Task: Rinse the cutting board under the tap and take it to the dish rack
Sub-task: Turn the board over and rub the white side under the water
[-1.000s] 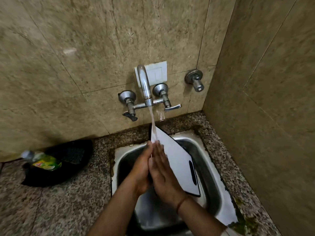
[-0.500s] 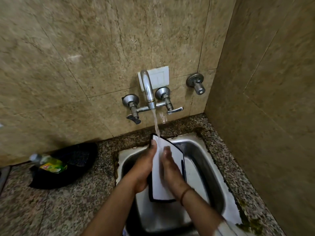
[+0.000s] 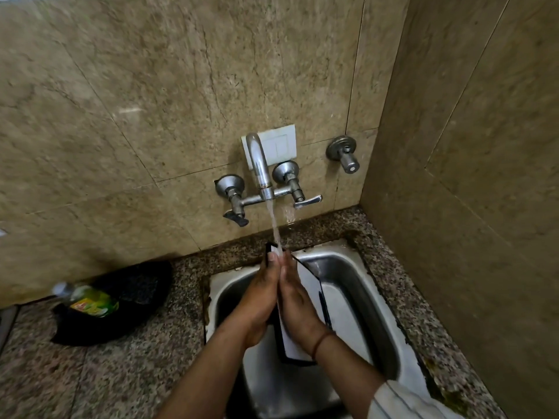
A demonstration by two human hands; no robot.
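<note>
Cutting board (image 3: 308, 290) stands on edge over the sink's (image 3: 357, 261) back edge, long axis toward the tap (image 3: 258, 164), sandwiched between flat left hand (image 3: 260, 300) and right hand (image 3: 298, 306).

You've got a speckled granite counter (image 3: 127, 373) w/ a steel sink (image 3: 357, 285) sunk into it at the corner. Left of the sink, a black bag (image 3: 133, 297) lies on the granite, a green-label bottle (image 3: 90, 300) on its side atop it.
</note>
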